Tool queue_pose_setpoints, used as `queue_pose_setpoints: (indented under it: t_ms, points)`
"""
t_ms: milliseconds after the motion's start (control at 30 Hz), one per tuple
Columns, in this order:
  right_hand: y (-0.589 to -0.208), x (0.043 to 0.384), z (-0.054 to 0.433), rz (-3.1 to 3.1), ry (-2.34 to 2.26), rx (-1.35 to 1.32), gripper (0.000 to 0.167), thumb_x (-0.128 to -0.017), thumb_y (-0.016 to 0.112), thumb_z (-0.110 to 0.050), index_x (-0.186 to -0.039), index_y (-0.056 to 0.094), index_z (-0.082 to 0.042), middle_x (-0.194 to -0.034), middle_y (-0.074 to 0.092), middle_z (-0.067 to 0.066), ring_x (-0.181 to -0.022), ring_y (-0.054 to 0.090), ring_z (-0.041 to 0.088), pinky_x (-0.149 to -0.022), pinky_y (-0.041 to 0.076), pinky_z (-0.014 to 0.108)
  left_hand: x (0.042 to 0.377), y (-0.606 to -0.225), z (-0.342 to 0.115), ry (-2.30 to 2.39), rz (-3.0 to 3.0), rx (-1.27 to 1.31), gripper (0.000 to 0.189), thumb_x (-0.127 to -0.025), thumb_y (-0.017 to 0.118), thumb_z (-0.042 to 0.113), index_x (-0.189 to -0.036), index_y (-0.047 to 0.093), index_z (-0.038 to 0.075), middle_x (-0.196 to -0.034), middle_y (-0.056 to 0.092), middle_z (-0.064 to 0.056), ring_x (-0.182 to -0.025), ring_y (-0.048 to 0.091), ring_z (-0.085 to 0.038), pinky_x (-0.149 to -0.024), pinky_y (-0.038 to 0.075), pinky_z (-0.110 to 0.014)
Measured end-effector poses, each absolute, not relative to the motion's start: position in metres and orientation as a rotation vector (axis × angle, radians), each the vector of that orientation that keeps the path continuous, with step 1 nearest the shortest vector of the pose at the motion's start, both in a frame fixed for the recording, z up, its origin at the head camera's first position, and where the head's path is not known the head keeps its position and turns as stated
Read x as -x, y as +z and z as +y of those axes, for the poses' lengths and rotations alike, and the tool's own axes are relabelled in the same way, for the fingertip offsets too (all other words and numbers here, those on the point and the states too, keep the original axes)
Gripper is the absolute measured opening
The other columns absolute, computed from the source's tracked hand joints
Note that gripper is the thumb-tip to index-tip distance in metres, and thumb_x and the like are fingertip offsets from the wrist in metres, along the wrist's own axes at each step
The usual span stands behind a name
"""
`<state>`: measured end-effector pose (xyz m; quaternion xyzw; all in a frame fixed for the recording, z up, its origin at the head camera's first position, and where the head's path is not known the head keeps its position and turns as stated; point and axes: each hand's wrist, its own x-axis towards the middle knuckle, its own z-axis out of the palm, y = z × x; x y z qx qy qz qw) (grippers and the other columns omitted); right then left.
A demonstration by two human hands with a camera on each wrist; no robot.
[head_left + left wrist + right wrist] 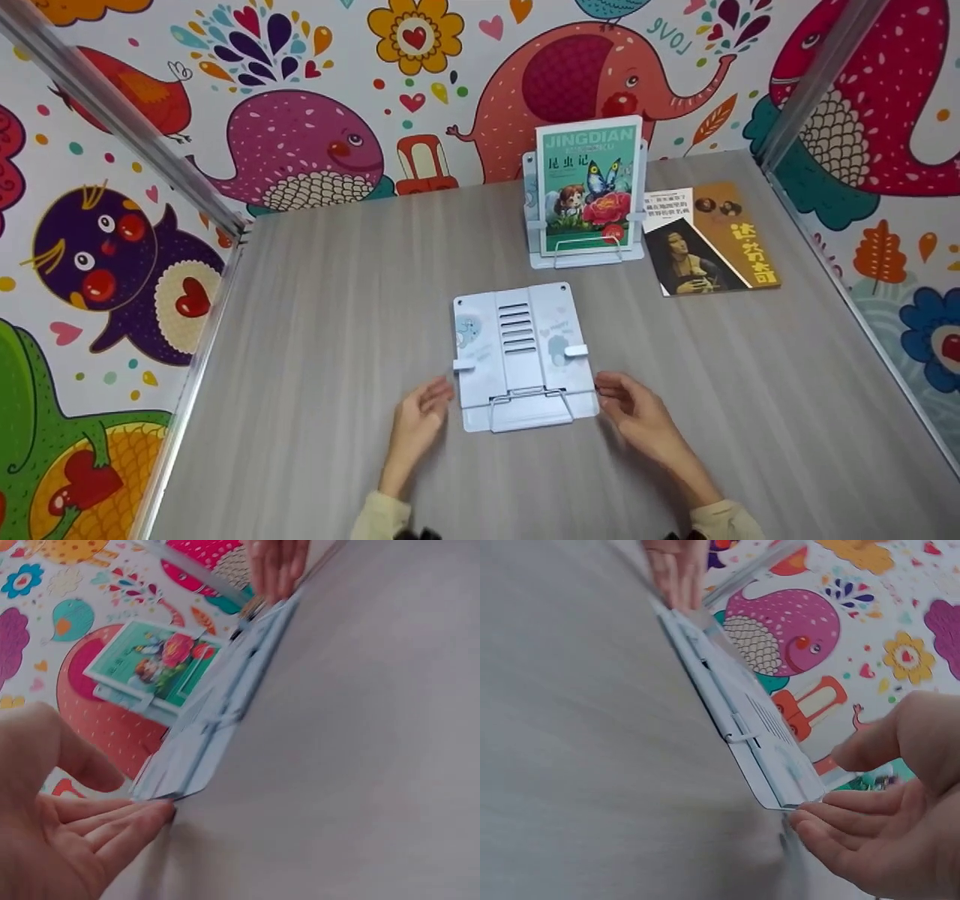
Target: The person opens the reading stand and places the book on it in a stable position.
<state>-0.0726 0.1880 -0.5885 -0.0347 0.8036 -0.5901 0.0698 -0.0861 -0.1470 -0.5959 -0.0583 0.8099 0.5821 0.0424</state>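
A pale blue metal book stand (525,360) lies folded on the table, with slots down its middle, a clip on each side and a wire page holder at the front. My left hand (421,416) is beside its left edge; in the left wrist view, straight fingers (139,832) reach the stand's corner and the thumb stays apart. On the opposite side my right hand (637,416) has its fingertips (806,816) at the right edge, thumb raised off the stand. Neither hand grips it. Whether the left fingertips touch or just miss it is hard to tell.
Behind, a second book stand (531,195) stands upright holding a green insect book (589,187). To its right a brown book (720,240) with a portrait cover lies on the table (322,322). Cartoon-printed panels (315,150) and metal posts (135,120) border the table.
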Motion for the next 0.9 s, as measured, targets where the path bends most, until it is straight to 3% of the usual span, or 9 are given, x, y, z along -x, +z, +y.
queue_pose_setpoints:
  t_ms: [133,267,500,767,900]
  points:
    - [-0.588,0.078,0.17,2.59,-1.633,0.182,0.018,-0.09,0.068,0.004,-0.108,0.069,0.005,-0.096,0.071,0.011,-0.087,0.064,0.018,-0.078,0.056,0.023,0.131,-0.6,-0.15,1.853,2.43,0.28,0.037,-0.099,0.056,0.004,-0.132,0.056,-0.014,-0.126,0.066,-0.029,-0.118,0.066,-0.038,-0.101,0.055,-0.038]
    - [-0.592,0.082,0.154,2.664,-1.475,0.196,0.008,-0.089,0.069,0.003,-0.095,0.07,0.0,-0.082,0.065,0.003,-0.075,0.057,0.009,-0.067,0.051,0.021,0.161,-0.607,-0.141,1.819,2.44,0.332,0.036,-0.1,0.055,0.005,-0.133,0.058,-0.011,-0.127,0.066,-0.027,-0.121,0.064,-0.037,-0.103,0.054,-0.041]
    - [-0.597,0.087,0.138,2.82,-1.343,0.147,0.011,-0.086,0.072,0.004,-0.084,0.067,-0.005,-0.072,0.06,0.0,-0.067,0.052,0.009,-0.059,0.045,0.02,0.194,-0.609,-0.126,1.716,2.655,0.386,0.028,-0.096,0.058,0.002,-0.121,0.067,-0.007,-0.113,0.071,-0.022,-0.105,0.068,-0.032,-0.093,0.056,-0.042]
    - [-0.597,0.087,0.135,2.862,-1.281,0.077,0.016,-0.082,0.075,0.004,-0.078,0.065,-0.008,-0.069,0.058,-0.001,-0.065,0.051,0.009,-0.058,0.044,0.02,0.21,-0.608,-0.13,1.718,2.609,0.476,0.018,-0.089,0.069,0.002,-0.105,0.073,-0.006,-0.092,0.074,-0.015,-0.078,0.065,-0.015,-0.067,0.052,-0.021]
    - [-0.599,0.088,0.136,2.898,-1.276,0.102,0.016,-0.083,0.074,0.004,-0.078,0.064,-0.007,-0.068,0.056,-0.002,-0.063,0.049,0.008,-0.057,0.042,0.019,0.215,-0.608,-0.131,1.754,2.53,0.49,0.016,-0.088,0.071,0.002,-0.103,0.073,-0.005,-0.089,0.072,-0.011,-0.074,0.063,-0.011,-0.064,0.054,-0.018]
